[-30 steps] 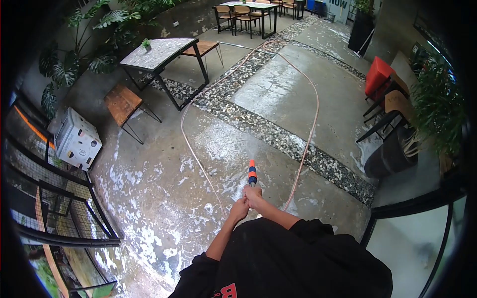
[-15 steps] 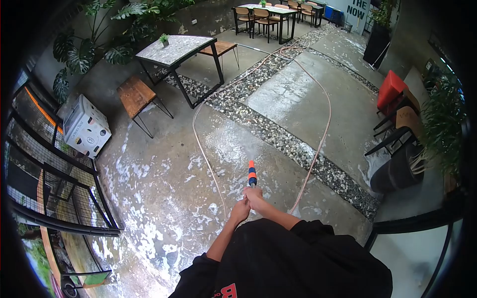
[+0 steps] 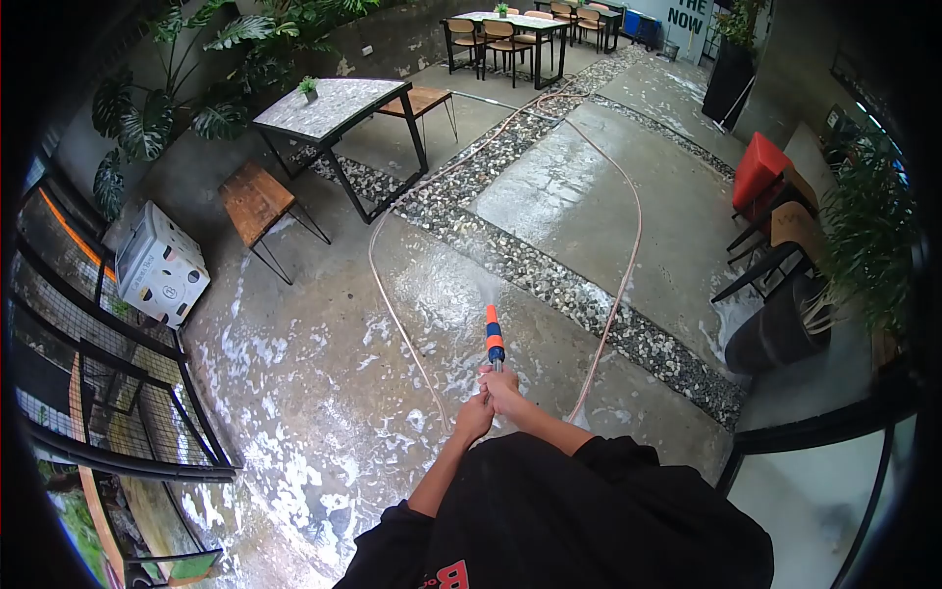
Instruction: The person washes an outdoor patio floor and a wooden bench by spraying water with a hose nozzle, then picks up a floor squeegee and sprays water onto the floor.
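An orange and dark blue hose nozzle [image 3: 494, 336] points away from me, low over the wet floor. A fine spray of water [image 3: 488, 285] leaves its tip. Closed around its rear end is my right hand [image 3: 501, 388]. My left hand [image 3: 474, 418] is closed just behind and below, touching the right; the part in its grip is mostly hidden. A pale pink hose [image 3: 639, 221] lies in a long loop on the floor ahead, both sides running back towards me. White foam [image 3: 294, 466] covers much of the concrete floor [image 3: 319, 324], thickest at the left.
A table [image 3: 339, 106] and wooden stools [image 3: 257, 201] stand ahead left, near a white patterned box [image 3: 165, 265]. Gravel strips [image 3: 579, 290] cross the floor. Chairs [image 3: 793, 231] and a dark planter [image 3: 780, 329] line the right side; a mesh-panelled frame [image 3: 118, 383] stands left.
My view has turned slightly, so the surroundings sit a little further left in it. The nozzle tip has risen slightly and shifted left, still spraying. Both hands keep their grip.
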`<state>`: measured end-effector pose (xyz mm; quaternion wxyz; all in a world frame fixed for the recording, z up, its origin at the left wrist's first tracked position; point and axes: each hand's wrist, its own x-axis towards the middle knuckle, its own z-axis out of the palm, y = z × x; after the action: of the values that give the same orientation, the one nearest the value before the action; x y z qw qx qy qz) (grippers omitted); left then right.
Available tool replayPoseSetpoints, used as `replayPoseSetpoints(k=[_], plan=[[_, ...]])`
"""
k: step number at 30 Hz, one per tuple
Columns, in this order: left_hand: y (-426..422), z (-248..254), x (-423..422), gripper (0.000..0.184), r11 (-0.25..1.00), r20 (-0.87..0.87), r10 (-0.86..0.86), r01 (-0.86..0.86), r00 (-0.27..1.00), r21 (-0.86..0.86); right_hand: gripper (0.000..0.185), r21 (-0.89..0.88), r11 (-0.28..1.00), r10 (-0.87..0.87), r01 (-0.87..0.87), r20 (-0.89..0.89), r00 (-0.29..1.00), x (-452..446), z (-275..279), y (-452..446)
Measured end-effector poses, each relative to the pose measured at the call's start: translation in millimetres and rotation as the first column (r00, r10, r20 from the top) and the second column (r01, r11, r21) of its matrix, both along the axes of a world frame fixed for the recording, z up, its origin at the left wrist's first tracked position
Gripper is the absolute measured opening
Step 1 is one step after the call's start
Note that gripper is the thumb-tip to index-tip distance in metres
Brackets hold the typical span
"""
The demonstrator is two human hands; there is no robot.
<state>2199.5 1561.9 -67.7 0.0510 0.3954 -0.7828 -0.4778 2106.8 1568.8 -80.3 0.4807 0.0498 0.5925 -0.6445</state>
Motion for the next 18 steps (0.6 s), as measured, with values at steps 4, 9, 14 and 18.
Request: replayPoseSetpoints(k=[4, 9, 14, 18], plan=[[1.0, 6.4, -3.5, 0.040, 0.999, 0.069, -0.038, 0.039, 0.997, -0.018, 0.014, 0.037, 0.999, -0.007, 0.008, -0.034, 0.999, -3.3, -1.3, 0.4], [1.4, -3.4, -6.6, 0.041, 0.998, 0.047, -0.065, 0.065, 0.997, 0.000, 0.011, 0.093, 0.991, -0.099, 0.100, -0.021, 0.995, -5.3, -8.9, 2.4], [4.5, -2.8, -11.9, 0.038, 0.989, -0.005, -0.137, 0.138, 0.990, 0.046, 0.013, 0.226, 0.952, -0.195, 0.205, -0.066, 0.979, -11.4, -20.3, 9.3], [11.2, 0.4, -19.6, 0.037, 0.984, -0.013, -0.168, 0.169, 0.986, 0.060, 0.009, 0.210, 0.949, -0.231, 0.233, -0.036, 0.972, -18.0, -13.8, 21.3]])
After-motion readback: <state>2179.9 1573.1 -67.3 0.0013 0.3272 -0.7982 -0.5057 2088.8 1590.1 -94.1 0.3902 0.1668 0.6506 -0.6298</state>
